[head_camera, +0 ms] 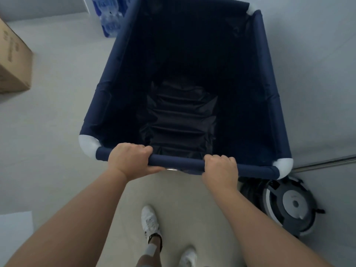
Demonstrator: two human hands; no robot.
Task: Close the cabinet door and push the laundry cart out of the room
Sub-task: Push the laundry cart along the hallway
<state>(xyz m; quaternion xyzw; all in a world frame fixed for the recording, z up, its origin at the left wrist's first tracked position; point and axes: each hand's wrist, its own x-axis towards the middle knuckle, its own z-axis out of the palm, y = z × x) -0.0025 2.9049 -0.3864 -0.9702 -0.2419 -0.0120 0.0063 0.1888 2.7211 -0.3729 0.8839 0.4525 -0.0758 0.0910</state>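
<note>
A navy fabric laundry cart [269,97] with white corner joints fills the middle of the head view. Its dark inside looks empty. My left hand [129,160] is wrapped around the near rail of the cart, left of centre. My right hand [221,168] grips the same rail further right. Both forearms reach forward from the bottom of the frame. No cabinet door shows in this view.
A cardboard box [13,60] stands on the pale floor at the left. A pack of blue water bottles [108,16] sits beyond the cart's far left corner. A round robot vacuum [289,205] lies beside the cart's near right corner, under a metal bar [327,163]. My white shoes [150,222] are below.
</note>
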